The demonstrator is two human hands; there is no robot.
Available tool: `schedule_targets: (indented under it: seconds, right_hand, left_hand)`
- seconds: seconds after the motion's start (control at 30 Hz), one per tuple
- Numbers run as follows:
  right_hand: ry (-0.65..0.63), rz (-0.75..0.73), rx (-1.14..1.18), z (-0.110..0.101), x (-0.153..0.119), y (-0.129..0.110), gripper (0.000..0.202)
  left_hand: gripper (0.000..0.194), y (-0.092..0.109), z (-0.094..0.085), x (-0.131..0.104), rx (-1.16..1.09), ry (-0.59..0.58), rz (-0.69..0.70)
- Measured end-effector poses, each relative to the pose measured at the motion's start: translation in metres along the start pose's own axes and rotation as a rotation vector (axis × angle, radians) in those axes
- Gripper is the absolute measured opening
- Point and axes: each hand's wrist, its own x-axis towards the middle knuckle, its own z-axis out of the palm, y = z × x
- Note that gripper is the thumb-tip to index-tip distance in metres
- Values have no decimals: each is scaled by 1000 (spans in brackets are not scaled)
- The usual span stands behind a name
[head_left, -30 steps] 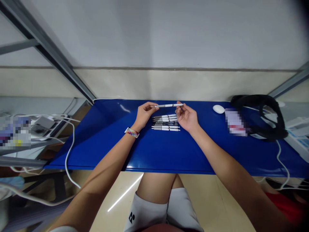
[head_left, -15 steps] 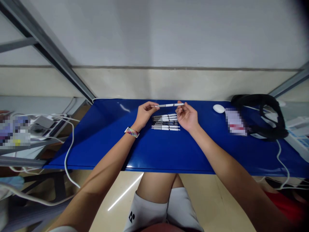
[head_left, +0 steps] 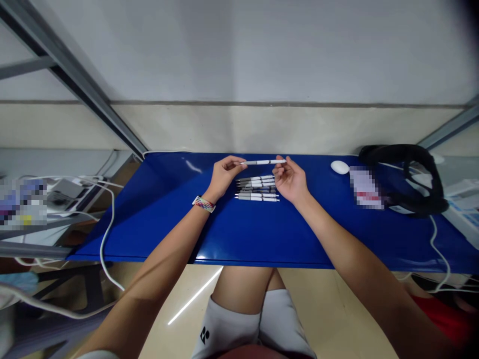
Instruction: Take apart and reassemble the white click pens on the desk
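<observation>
A white pen with a grey grip (head_left: 262, 162) is held level between my two hands, above the far part of the blue table (head_left: 239, 234). My left hand (head_left: 224, 174) pinches its tip end between thumb and fingers. At the other end, the fingertips of my right hand (head_left: 291, 179) close on the pen's white end, palm turned upward. Just below lie several similar pens (head_left: 256, 189), side by side in a loose row with their tips to the left. Part of the row's right end is close to my right hand.
To the right are a white computer mouse (head_left: 340, 167), a blurred-out packet (head_left: 365, 187) and a black strap-like headset (head_left: 407, 149). A white cable (head_left: 107, 239) hangs past the table's left edge. Metal frame posts (head_left: 93, 89) rise at both sides, with a wall behind.
Almost nothing differs. Both hands keep the pen in about the same place, and the row of pens lies as before.
</observation>
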Motion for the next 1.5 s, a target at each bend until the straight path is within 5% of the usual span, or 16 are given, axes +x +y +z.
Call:
schedule_targets:
  seconds: [0.33,0.53,1.17,1.4,1.5]
  right_hand:
    - [-3,-3,14,-1,-1,-2,34]
    - [-19,12,19,1,-1,-1,11]
    - [-26,-53,-58,-5,3,0,22]
    - [-24,-178,-316,-8,4,0,42]
    - [-21,-332,-544,-11,6,2,36]
  left_hand:
    - [24,-1,1,0,-20,2,7]
    - [25,1,0,0,-9,-1,7]
    - [23,1,2,-1,-7,-16,14]
    - [23,0,1,0,-2,-5,13]
    - [22,-1,-2,2,11,5,24]
